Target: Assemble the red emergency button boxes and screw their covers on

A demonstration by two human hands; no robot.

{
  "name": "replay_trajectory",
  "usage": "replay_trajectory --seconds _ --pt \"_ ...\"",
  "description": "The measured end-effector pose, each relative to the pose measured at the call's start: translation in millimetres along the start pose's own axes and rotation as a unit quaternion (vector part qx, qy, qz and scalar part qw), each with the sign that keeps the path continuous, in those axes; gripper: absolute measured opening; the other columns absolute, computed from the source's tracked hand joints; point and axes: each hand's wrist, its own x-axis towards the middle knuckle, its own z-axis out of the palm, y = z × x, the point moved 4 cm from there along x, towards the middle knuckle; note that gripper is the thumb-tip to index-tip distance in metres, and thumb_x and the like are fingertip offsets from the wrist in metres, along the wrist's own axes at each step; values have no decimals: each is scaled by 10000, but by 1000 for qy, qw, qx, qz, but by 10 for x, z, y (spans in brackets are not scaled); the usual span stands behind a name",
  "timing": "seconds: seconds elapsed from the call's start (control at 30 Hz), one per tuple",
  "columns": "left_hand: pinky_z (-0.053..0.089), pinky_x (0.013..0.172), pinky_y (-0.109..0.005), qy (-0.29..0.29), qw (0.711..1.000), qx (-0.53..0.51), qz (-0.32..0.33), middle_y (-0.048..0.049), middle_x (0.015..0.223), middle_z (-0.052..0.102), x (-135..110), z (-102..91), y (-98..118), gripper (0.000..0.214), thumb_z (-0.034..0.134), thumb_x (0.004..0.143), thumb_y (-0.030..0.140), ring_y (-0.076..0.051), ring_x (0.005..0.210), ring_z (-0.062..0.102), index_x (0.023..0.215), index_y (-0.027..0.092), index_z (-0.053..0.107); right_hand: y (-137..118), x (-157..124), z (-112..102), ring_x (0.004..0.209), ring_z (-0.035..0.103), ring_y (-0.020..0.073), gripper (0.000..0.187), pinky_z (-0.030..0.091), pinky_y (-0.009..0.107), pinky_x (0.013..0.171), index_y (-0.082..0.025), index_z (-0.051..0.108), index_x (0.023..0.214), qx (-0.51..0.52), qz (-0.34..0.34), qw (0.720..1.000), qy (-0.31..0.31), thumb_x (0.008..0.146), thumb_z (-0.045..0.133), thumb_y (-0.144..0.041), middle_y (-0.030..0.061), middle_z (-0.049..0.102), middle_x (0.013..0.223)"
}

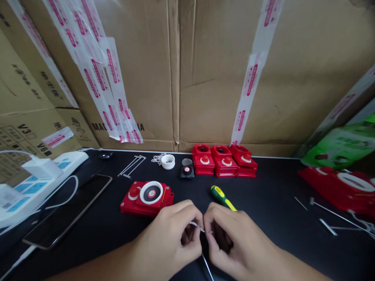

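My left hand (175, 238) is closed in a pinch on a thin white cord (193, 224). Close against it, my right hand (234, 238) also pinches, with the cord's other end between its fingertips. A slim metal rod (207, 267) slants down below the fingers; its upper end is hidden by the hands. Beyond my left hand lies a red box (129, 203) with a white ring around a black disc and a red knob. A green and yellow screwdriver handle (221, 197) lies just past my right hand.
Three red boxes (225, 166) stand near the cardboard (211, 97). White rings (168, 162), a black square part (186, 171) and T-shaped rods (131, 166) lie left of them. A phone (70, 210) and power strip (32, 183) are left; more red boxes (336, 187) and rods (328, 227) right.
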Motion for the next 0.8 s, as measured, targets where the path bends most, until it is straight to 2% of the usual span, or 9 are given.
replay_trajectory --seconds 0.27,0.53,0.67,0.8 --pt "476 635 -203 -6 1000 6 -15 17 877 602 -9 -4 -7 168 571 838 47 -108 698 607 905 195 613 36 -23 11 567 515 91 107 405 226 525 -218 571 912 5 10 1000 -13 895 557 -113 -17 614 805" --pt "462 635 -208 -7 1000 8 -11 21 896 594 4 -4 -16 204 576 800 24 -109 722 597 893 205 588 5 -22 -18 590 538 98 80 416 238 545 -216 581 910 9 -17 1000 -21 920 560 -139 -8 621 813" --pt "469 647 -209 4 1000 2 2 15 909 597 4 -10 -4 185 583 817 35 -109 731 592 898 202 594 7 -36 -40 605 552 100 83 427 248 564 -225 575 939 6 -13 1000 -15 988 524 -183 -9 633 840" --pt "471 634 -210 17 999 -26 -15 7 913 615 6 -11 -14 168 585 821 48 -113 728 596 897 195 613 42 -49 -22 574 542 83 63 430 233 548 -226 584 988 24 8 1000 -7 1017 535 -198 -18 639 850"
